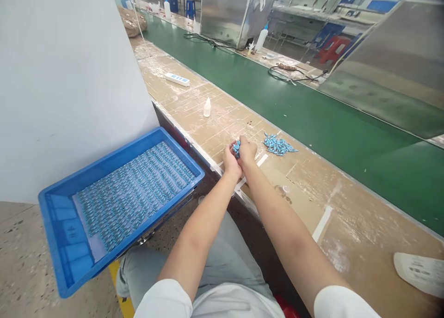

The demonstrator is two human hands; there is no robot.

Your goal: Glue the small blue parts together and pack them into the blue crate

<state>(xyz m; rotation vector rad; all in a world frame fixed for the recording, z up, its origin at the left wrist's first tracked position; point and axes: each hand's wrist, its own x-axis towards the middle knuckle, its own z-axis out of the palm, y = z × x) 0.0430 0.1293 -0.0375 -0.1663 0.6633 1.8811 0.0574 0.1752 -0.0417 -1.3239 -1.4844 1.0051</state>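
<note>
My left hand and my right hand are cupped together over the workbench. A clump of small blue pieces shows between them, and the fingers of both curl round it. Just right of my hands, a loose pile of similar small blue pieces lies on the bench. To the left, a blue plastic tray holds many such pieces set out in close rows on a pale sheet. What exactly the pieces are is too small to make out.
The cardboard-covered bench carries a small white dropper bottle and a white power strip. Beyond it runs a green conveyor belt. A white panel stands at left, and a white object lies near right.
</note>
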